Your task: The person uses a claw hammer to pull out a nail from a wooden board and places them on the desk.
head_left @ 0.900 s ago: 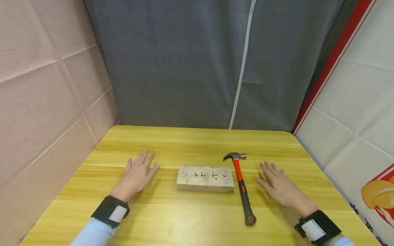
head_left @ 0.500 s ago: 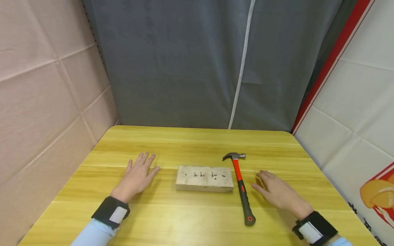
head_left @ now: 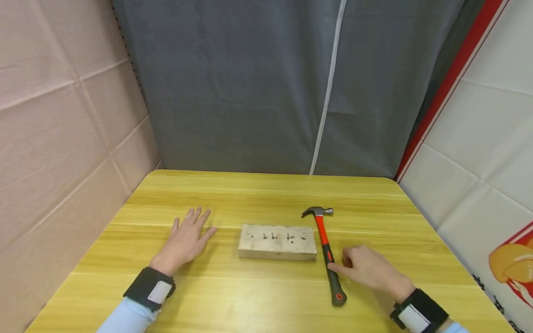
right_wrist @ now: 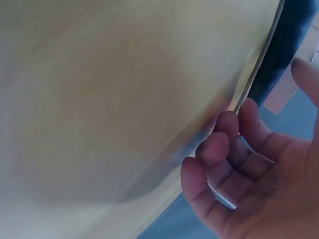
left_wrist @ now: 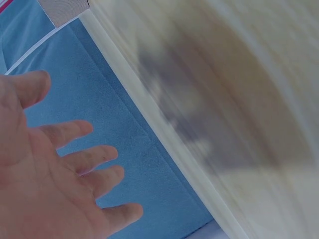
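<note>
On yellow wooden surface (head_left: 258, 286): hammer (head_left: 325, 252) lies flat, head away from person, red-black handle toward near edge. Right hand (head_left: 370, 270) at black grip, fingers curled, thumb tip touching handle; not closed around it. Left hand (head_left: 185, 238) flat on surface, fingers spread, grasping nothing. Wood block (head_left: 277, 242) with several nails (head_left: 272, 236) between hands, just left of hammer.

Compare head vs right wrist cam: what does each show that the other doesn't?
Head only: the hammer lying on the table, the wood block with nails, and the left hand flat on the table. Right wrist only: the palm side of the curled fingers, close up against a blurred surface. Both: the right hand, whose fingertips reach the hammer's handle in the head view.
</note>
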